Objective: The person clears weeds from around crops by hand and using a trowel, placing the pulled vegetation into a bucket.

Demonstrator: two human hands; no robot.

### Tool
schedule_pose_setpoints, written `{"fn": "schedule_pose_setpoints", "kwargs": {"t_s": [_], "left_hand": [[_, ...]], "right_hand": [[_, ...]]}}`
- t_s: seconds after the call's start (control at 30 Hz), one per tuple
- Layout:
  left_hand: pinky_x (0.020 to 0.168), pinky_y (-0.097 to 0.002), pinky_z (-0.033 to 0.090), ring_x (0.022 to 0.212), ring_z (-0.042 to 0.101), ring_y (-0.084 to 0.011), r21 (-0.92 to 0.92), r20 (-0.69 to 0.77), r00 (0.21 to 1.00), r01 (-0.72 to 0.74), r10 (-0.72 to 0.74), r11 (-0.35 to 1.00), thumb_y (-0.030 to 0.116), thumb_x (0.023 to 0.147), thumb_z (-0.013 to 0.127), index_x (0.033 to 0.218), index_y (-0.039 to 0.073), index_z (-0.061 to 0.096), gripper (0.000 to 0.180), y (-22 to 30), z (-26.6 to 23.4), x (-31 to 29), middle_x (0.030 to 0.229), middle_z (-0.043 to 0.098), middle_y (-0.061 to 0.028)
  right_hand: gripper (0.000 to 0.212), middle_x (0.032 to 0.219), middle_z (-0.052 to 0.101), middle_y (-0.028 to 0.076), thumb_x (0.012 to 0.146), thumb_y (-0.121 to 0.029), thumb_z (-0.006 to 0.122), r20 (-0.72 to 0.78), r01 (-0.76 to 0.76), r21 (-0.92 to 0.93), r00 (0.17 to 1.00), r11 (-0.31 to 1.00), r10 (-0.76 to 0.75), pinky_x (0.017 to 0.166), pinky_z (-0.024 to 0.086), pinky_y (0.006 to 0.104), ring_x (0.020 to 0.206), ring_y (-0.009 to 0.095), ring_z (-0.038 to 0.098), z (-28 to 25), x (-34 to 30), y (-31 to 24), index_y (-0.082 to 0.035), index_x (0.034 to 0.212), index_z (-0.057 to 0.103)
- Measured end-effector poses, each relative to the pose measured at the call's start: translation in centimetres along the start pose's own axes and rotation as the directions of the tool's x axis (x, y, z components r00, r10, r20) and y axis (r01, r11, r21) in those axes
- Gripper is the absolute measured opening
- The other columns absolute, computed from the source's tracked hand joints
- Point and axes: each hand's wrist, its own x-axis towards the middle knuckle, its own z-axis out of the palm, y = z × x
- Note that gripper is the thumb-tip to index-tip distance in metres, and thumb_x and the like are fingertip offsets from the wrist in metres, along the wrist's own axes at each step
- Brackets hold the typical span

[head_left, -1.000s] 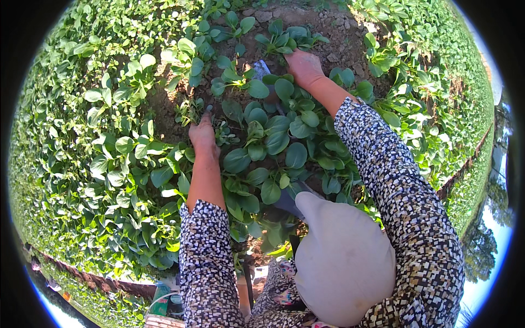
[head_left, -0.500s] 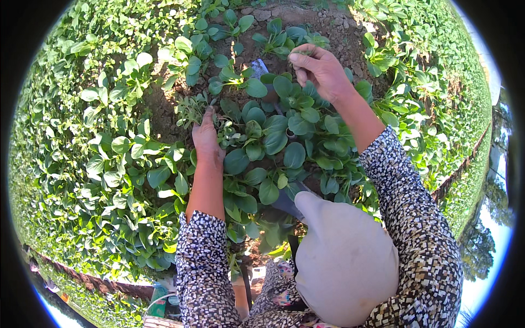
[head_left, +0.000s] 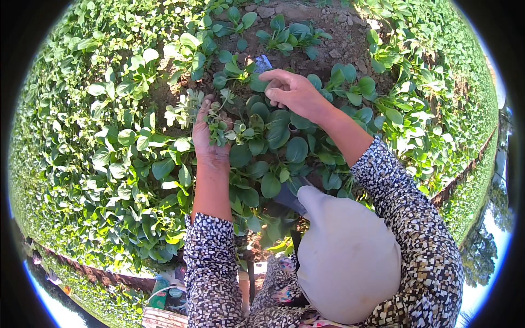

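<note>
My left hand (head_left: 210, 135) is closed around a bunch of pale green weeds (head_left: 188, 108), whose small leaves spill out on both sides of the fingers. To the right and slightly higher is my right hand (head_left: 298, 95), its fingers bent above leafy green vegetable plants (head_left: 278, 131). Whatever may be in its fingertips is too small to make out. A flat metal blade (head_left: 263, 63) shows on the soil just beyond the right fingertips; leaves and the hand hide the rest of that tool.
Dense leafy plants (head_left: 131, 186) spread on the left and more (head_left: 394, 109) on the right. Bare brown soil (head_left: 339, 38) lies at the far side. A large pale rounded object (head_left: 350, 257) covers the lower middle. A basket rim (head_left: 164, 318) shows at lower left.
My right hand has come left and a little nearer, toward my left hand. The bunch of weeds has turned in my left hand, so more leaves show right of the fingers.
</note>
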Motion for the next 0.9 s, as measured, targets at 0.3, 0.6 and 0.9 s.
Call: {"fn": "schedule_pose_setpoints", "kwargs": {"t_s": [0.3, 0.6, 0.9], "left_hand": [[0.070, -0.0395, 0.051, 0.074, 0.058, -0.0196, 0.156, -0.470, 0.880, 0.004, 0.071, 0.988, 0.034, 0.090, 0.065, 0.113, 0.010, 0.058, 0.033, 2.3, -2.5, 2.3, 0.088, 0.059, -0.0014], [0.061, -0.0400, 0.054, 0.072, 0.065, -0.0263, 0.463, -0.654, 0.740, 0.227, 0.157, 0.857, 0.014, 0.083, 0.070, 0.117, 0.004, 0.059, 0.037, 0.2, -4.3, 4.5, 0.096, 0.066, -0.0111], [0.063, -0.0436, 0.054, 0.076, 0.065, -0.0296, 0.570, -0.645, 0.711, 0.205, 0.279, 0.796, 0.017, 0.081, 0.074, 0.123, 0.001, 0.053, 0.048, 0.7, -6.4, 5.6, 0.101, 0.065, -0.0139]], "right_hand": [[0.033, 0.105, 0.057, 0.015, 0.080, -0.026, 0.065, -0.005, 0.000, -0.874, 1.000, 0.486, -0.008, 0.085, 0.048, 0.0469, 0.103, 0.034, 0.058, 1.5, -0.7, 3.4, -0.009, 0.108, 0.064], [0.036, 0.092, 0.063, 0.008, 0.082, -0.034, 0.068, 0.189, -0.154, 0.026, 0.971, 0.988, 0.146, 0.086, 0.046, 0.0367, 0.091, 0.022, 0.060, -2.0, -5.2, 5.1, -0.006, 0.104, 0.063], [0.050, 0.108, 0.062, 0.014, 0.080, -0.020, 0.065, 0.122, 0.079, -0.633, 0.993, 0.770, -0.001, 0.089, 0.048, 0.0401, 0.098, 0.030, 0.061, 0.1, -4.2, 5.1, -0.010, 0.128, 0.053]]}}
